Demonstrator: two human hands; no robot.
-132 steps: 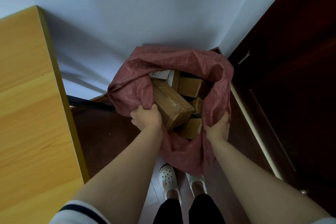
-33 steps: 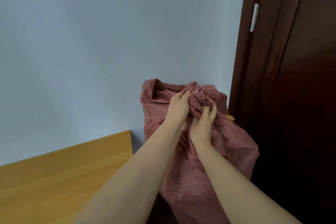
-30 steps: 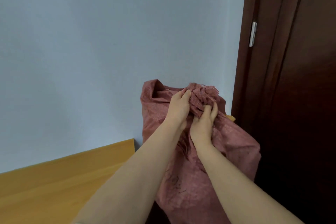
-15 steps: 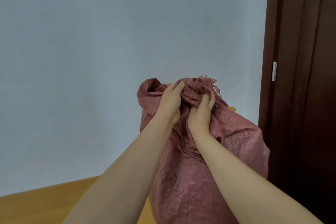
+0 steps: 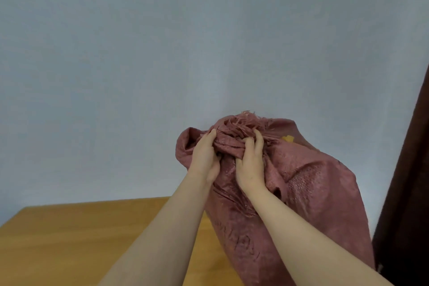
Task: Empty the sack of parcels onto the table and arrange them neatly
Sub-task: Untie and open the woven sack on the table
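Both hands clutch the gathered, frayed mouth of the reddish woven sack [image 5: 313,204], the left hand [image 5: 204,158] beside the right hand [image 5: 250,165], fingers curled tight into the cloth. The bulging sack stands upright at the wooden table's [image 5: 69,239] right end, between the pale wall [image 5: 162,53] and a dark door [image 5: 408,193]; its base is hidden.

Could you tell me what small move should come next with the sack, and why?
Probably swing the sack left and lower it onto the table: left hand and right hand grip its bunched mouth, and its bulk is at the table's right end.
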